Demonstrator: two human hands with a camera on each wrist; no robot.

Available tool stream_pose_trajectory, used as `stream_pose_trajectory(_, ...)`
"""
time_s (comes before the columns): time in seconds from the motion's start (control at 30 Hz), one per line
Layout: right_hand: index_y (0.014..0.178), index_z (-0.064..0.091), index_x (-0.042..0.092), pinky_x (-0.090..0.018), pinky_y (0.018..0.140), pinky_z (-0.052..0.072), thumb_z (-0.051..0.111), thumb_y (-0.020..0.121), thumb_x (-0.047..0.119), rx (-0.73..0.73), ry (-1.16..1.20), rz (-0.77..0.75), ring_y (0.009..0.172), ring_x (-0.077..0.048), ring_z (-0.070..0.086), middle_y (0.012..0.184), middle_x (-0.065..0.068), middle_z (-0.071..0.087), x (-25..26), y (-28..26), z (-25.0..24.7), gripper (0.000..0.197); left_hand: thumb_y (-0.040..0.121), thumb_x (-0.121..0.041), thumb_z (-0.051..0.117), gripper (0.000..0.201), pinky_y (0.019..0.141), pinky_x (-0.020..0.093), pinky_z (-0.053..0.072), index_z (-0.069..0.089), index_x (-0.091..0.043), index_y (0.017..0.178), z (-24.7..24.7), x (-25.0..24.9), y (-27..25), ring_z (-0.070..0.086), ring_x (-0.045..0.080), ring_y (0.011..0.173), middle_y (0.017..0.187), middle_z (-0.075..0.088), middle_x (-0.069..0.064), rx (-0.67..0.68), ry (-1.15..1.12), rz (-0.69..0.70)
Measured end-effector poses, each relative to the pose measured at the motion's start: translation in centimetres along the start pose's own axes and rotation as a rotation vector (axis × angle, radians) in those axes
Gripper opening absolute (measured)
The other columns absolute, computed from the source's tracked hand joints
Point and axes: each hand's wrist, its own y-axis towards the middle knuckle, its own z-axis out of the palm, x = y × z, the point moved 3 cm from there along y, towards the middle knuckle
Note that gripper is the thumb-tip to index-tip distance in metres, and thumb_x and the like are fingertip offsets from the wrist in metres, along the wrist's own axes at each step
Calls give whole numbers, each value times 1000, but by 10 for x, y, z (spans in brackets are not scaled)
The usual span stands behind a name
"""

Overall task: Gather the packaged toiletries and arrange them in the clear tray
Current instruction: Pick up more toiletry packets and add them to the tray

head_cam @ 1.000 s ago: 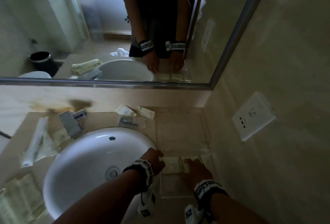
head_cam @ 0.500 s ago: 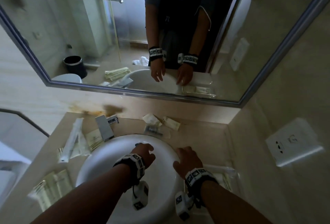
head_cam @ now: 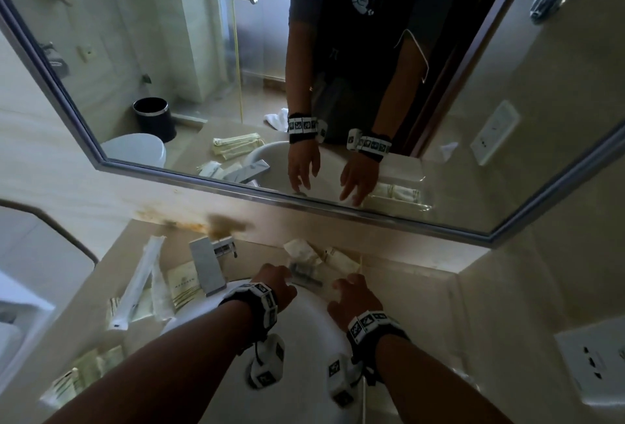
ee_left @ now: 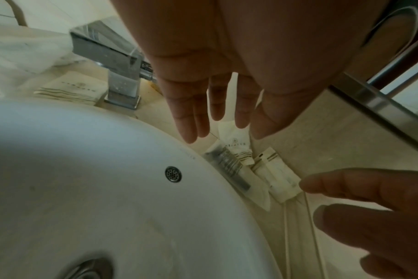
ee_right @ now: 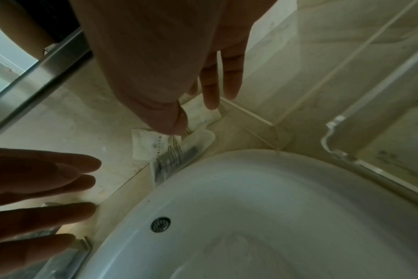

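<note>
Both hands reach forward over the back of the sink [head_cam: 306,318], palms down, fingers straight and slightly spread, holding nothing. The left hand [head_cam: 275,285] hovers with its fingertips [ee_left: 191,132] just short of a clear-wrapped comb [ee_left: 227,169] lying against the sink's rim. The right hand [head_cam: 355,298] hangs just beside it, fingertips [ee_right: 211,98] above two cream packets [head_cam: 321,254] beyond the comb. The packets lie close to the wall under the mirror [head_cam: 304,85], with little room behind them. The tap [head_cam: 209,268] stands left of the left hand, more packets [head_cam: 169,285] past it. The clear tray [ee_right: 370,143] sits right of the right hand; its contents are hard to make out, and in the head view the forearm hides most of it.
</note>
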Motion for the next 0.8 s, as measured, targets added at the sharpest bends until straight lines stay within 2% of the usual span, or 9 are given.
stream_pose_trajectory(0.1, 137, 46, 36, -35, 101, 46, 54, 87, 44, 17, -19, 32, 125, -23, 53, 161, -1, 7, 1, 30, -8, 52, 87, -28, 55, 36, 81, 34, 52, 62, -16, 120, -8, -6, 22, 61, 33, 105, 127, 56, 13, 20, -8, -8)
stream_pose_trajectory(0.2, 139, 45, 36, -32, 94, 49, 52, 88, 42, 70, -38, 66, 122, -26, 55, 163, -6, -1, 2, 59, -17, 52, 90, -24, 53, 39, 84, 38, 57, 58, -19, 129, -11, -9, 42, 60, 35, 108, 132, 51, 12, 63, -27, -10)
stream_pose_trajectory(0.3, 144, 42, 32, -29, 97, 48, 49, 91, 39, 120, -32, 79, 127, -25, 52, 164, -11, -2, 0, 78, -20, 53, 94, -24, 50, 37, 87, 39, 56, 56, -21, 130, -9, -9, 61, 58, 35, 112, 134, 51, 13, 83, -7, 4)
stream_pose_trajectory(0.4, 148, 35, 35, -27, 104, 42, 47, 94, 34, 114, 9, 24, 137, -25, 42, 164, -10, 5, -2, 92, -18, 56, 97, -28, 46, 37, 97, 38, 51, 57, -25, 132, -1, -6, 84, 57, 32, 118, 138, 51, 12, 51, -19, 9)
stream_pose_trajectory(0.47, 150, 32, 34, -27, 104, 39, 48, 94, 33, 111, -10, -22, 137, -24, 41, 161, -7, 19, 1, 99, -15, 58, 97, -28, 47, 37, 99, 37, 50, 56, -26, 133, 4, -5, 98, 55, 33, 120, 139, 47, 12, 42, -26, -11)
stream_pose_trajectory(0.6, 137, 49, 15, -30, 107, 39, 39, 101, 26, 150, -19, -39, 128, -26, 48, 145, -11, 46, 3, 108, -3, 39, 90, -29, 58, 43, 106, 33, 43, 55, -33, 133, 19, -3, 123, 43, 34, 133, 147, 32, 12, 49, -93, -51)
stream_pose_trajectory(0.63, 135, 51, 12, -32, 110, 36, 38, 103, 25, 152, -2, -36, 128, -27, 48, 143, -12, 48, 4, 110, -3, 38, 88, -28, 62, 43, 108, 31, 41, 58, -34, 130, 24, -2, 131, 40, 34, 135, 149, 30, 11, 60, -110, -60)
stream_pose_trajectory(0.7, 136, 50, 14, -34, 107, 39, 46, 99, 31, 127, 2, -5, 127, -28, 48, 142, -13, 49, 2, 114, -3, 41, 84, -24, 69, 43, 108, 27, 40, 63, -32, 125, 31, -1, 145, 42, 31, 135, 149, 38, 9, 72, -143, -62)
stream_pose_trajectory(0.8, 148, 37, 21, -29, 109, 35, 47, 99, 37, 120, 41, -57, 135, -26, 42, 151, -10, 37, 4, 120, -3, 53, 83, -9, 71, 43, 100, 23, 44, 66, -16, 125, 36, -5, 158, 54, 25, 126, 137, 56, 8, 72, -236, -54)
